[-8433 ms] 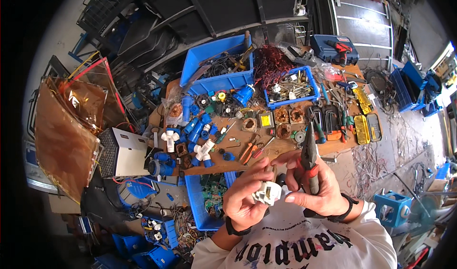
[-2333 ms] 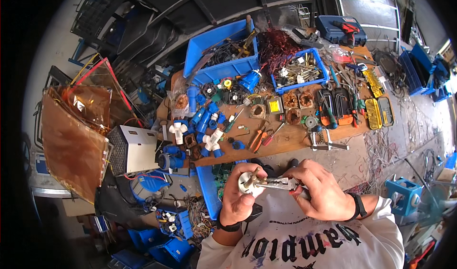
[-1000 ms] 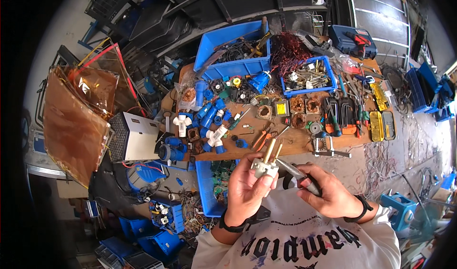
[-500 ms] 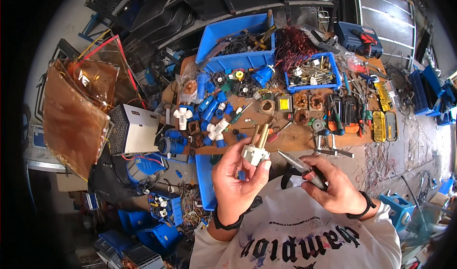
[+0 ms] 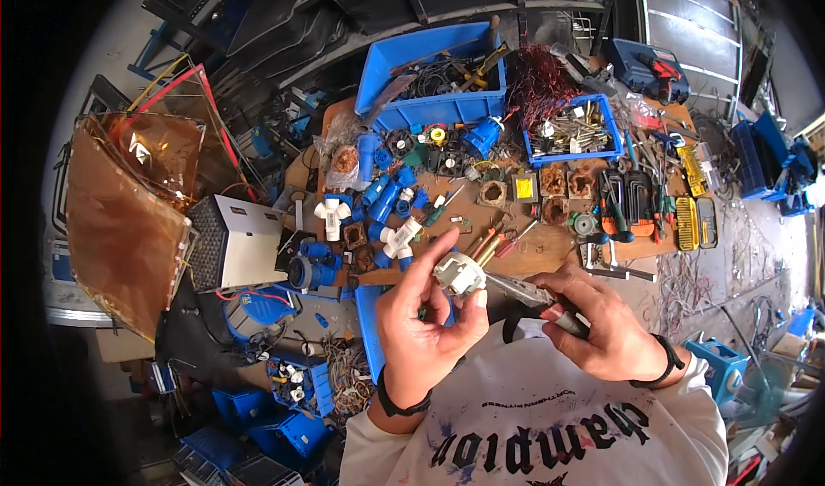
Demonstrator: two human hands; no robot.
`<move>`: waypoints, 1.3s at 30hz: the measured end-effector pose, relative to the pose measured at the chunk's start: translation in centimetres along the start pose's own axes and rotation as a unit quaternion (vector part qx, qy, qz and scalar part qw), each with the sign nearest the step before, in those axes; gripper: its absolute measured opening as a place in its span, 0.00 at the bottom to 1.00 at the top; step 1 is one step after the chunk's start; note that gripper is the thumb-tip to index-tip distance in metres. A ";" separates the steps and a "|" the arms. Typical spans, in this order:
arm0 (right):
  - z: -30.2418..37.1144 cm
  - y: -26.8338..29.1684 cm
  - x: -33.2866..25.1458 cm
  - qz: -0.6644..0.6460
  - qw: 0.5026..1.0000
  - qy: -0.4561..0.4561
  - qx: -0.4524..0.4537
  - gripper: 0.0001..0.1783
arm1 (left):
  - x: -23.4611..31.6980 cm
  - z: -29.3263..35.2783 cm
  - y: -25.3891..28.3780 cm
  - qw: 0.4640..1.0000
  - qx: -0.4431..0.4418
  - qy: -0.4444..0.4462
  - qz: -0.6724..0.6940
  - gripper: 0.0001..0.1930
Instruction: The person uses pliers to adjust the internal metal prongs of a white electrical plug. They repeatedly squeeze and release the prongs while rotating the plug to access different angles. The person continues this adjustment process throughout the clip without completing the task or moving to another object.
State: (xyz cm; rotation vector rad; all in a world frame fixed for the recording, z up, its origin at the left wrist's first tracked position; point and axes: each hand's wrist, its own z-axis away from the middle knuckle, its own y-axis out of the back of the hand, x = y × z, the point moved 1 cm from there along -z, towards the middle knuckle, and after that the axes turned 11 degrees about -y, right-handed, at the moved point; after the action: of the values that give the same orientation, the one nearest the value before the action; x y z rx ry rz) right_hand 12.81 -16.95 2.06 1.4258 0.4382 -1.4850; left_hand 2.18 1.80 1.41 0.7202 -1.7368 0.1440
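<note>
Between its thumb and fingers, my left hand [image 5: 421, 327] holds a white plastic plug core [image 5: 458, 275] with brass pins [image 5: 488, 247] sticking out toward the far right. My right hand [image 5: 606, 331] is closed round the handles of long-nosed pliers [image 5: 524, 293]. The plier tip reaches the right side of the white body, close to the base of the pins; I cannot tell whether the jaws grip anything. Beyond the pins, a red-handled screwdriver [image 5: 509, 247] lies on the wooden tabletop [image 5: 550, 244].
Blue plug housings [image 5: 382, 198] and white cross-shaped fittings [image 5: 331, 215] crowd the table's left. At the back stand a large blue bin [image 5: 421, 112] and a smaller blue crate [image 5: 577, 157] of brass parts. Hex keys [image 5: 638, 198] lie right; a brown sheet-covered panel [image 5: 129, 228] leans far left.
My left hand has tilted the plug core, so its pins now lean right instead of standing upright. The plier tip has come from a small gap away to the plug core's side.
</note>
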 end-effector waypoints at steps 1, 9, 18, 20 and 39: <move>-0.4 -0.3 -0.3 -0.003 1.000 0.004 0.005 0.26 | -0.2 -0.4 0.6 1.000 0.002 -0.014 -0.003 0.28; -2.0 -4.6 -3.6 -0.017 0.998 -0.057 -0.020 0.27 | -1.6 -2.2 6.3 0.995 -0.003 -0.095 -0.037 0.24; -3.7 -9.6 -5.4 0.012 0.997 -0.061 0.047 0.27 | -4.6 -3.1 11.5 0.989 -0.068 -0.128 0.019 0.25; -3.9 -10.5 -5.8 0.005 0.995 -0.082 0.049 0.26 | -5.2 -3.4 12.1 0.986 -0.070 -0.143 0.039 0.25; -5.2 -12.2 -7.1 0.003 0.995 -0.061 0.077 0.22 | -4.0 -6.2 15.2 0.940 -0.170 -0.270 -0.122 0.26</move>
State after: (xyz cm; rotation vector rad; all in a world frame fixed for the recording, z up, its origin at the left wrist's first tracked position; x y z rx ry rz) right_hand 4.29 -4.55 2.76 1.4440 0.2470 -1.6201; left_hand -0.24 18.37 3.72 0.7510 -2.0948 -0.5629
